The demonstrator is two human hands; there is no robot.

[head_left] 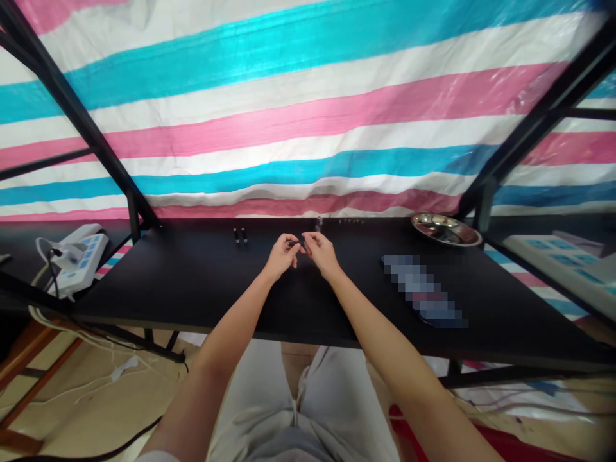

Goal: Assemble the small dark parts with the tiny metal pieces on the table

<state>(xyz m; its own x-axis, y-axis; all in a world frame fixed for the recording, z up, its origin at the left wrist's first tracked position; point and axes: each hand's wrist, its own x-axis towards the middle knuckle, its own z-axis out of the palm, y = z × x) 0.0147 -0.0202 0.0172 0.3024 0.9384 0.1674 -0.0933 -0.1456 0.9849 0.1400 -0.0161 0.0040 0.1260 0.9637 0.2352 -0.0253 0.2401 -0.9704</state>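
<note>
Over the black table, my left hand [282, 256] pinches a small dark stick-like piece [292, 243] between thumb and fingers. My right hand [321, 251] is closed at the right end of this piece, its fingertips nearly touching those of the left. What exactly sits between the right fingertips is too small to make out. To the left stand or lie two short black cylinders [240, 235] with pale ends, side by side. Just beyond my right hand is a little cluster of clear bits [319, 223]. A row of several tiny pieces [351, 222] runs along the back edge.
A round shiny metal dish [446, 230] is at the back right of the black table [202, 282]. A blurred-out flat object [423, 292] lies in front of it. Power strips [84, 260] with cables are off to the left. Black frame posts slope up on both sides before a striped sheet [308, 128].
</note>
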